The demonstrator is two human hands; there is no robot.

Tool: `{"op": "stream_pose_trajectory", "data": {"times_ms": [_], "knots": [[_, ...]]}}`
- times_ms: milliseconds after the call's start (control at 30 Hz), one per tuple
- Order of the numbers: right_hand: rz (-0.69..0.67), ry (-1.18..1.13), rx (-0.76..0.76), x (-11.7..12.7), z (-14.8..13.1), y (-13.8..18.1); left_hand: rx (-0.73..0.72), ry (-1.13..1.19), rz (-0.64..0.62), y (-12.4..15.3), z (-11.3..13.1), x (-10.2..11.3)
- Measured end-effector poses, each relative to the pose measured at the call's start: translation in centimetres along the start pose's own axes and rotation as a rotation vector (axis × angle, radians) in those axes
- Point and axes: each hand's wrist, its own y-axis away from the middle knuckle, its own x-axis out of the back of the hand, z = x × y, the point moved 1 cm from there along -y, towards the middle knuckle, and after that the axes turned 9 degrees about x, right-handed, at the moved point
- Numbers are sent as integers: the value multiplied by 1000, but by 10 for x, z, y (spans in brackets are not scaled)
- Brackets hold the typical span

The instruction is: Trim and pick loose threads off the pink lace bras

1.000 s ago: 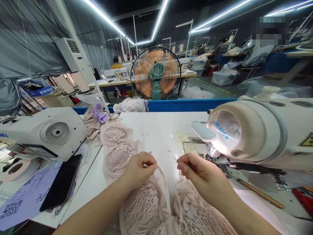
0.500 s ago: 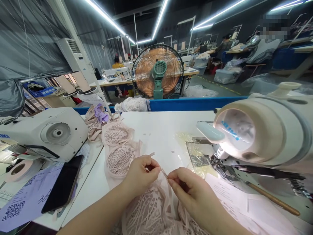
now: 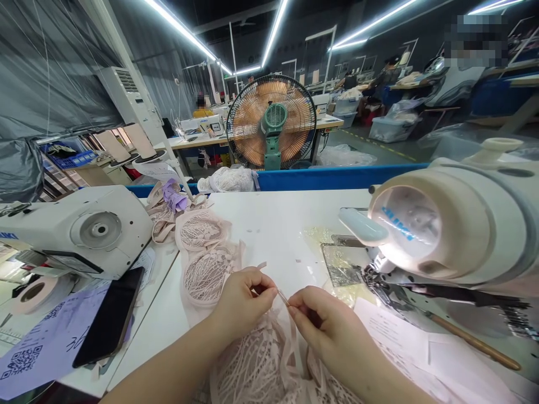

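Observation:
Between my two hands a short, narrow pale-pink fabric strip (image 3: 283, 295) is stretched taut. My left hand (image 3: 243, 300) pinches one end between thumb and forefinger. The other end is pinched in the fingertips of my right hand (image 3: 324, 320), a short gap away. Below and partly behind both hands lies a pale-pink lace bra (image 3: 252, 365), bunched near the table's front edge; whether the strip is joined to it I cannot tell. Beyond my left hand another lace bra piece (image 3: 208, 275) lies flat, cups up.
A sewing machine (image 3: 421, 224) stands at the right, with papers (image 3: 391, 331) and a wooden-handled tool (image 3: 471, 341) in front. On the left are another machine (image 3: 84, 230), a phone (image 3: 110, 317) and a purple sheet (image 3: 37, 342). A big fan (image 3: 272, 123) stands behind the white table (image 3: 286, 213).
My hands stay almost in place, still pinching the strip. The view shifts very slightly; the bras and table items have not moved.

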Motion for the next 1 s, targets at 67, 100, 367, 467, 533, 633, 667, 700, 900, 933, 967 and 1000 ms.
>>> {"op": "stream_pose_trajectory", "data": {"times_ms": [67, 100, 367, 467, 533, 633, 667, 700, 900, 933, 967, 1000], "knots": [[9, 2, 9, 0, 0, 0, -5, -4, 2, 0, 0, 0], [14, 0, 11, 0, 1, 0, -5, -4, 3, 0, 0, 0], [-7, 5, 12, -1, 2, 0, -22, -31, 19, 0, 0, 1], [1, -6, 4, -2, 2, 0, -27, -42, 33, 2, 2, 0], [4, -12, 3, -2, 2, 0, -31, -49, 42, 2, 3, 0], [-4, -19, -3, -2, 2, 1, -32, -58, 54, 3, 3, -1], [-5, -21, -5, -2, 2, 1, -36, -61, 55, 3, 4, -1], [-6, -23, -7, -2, 2, 1, -45, -63, 55, 3, 3, -1], [-7, -23, -4, -1, 0, 0, -124, -102, 72, 2, 0, -1], [-9, -25, -4, -1, -1, 0, -152, -115, 81, 3, -1, -2], [-9, -27, -4, 0, -1, 0, -191, -128, 96, 3, -2, -3], [-4, -30, -7, 0, -2, 0, -238, -143, 117, 4, -4, -3]]}}
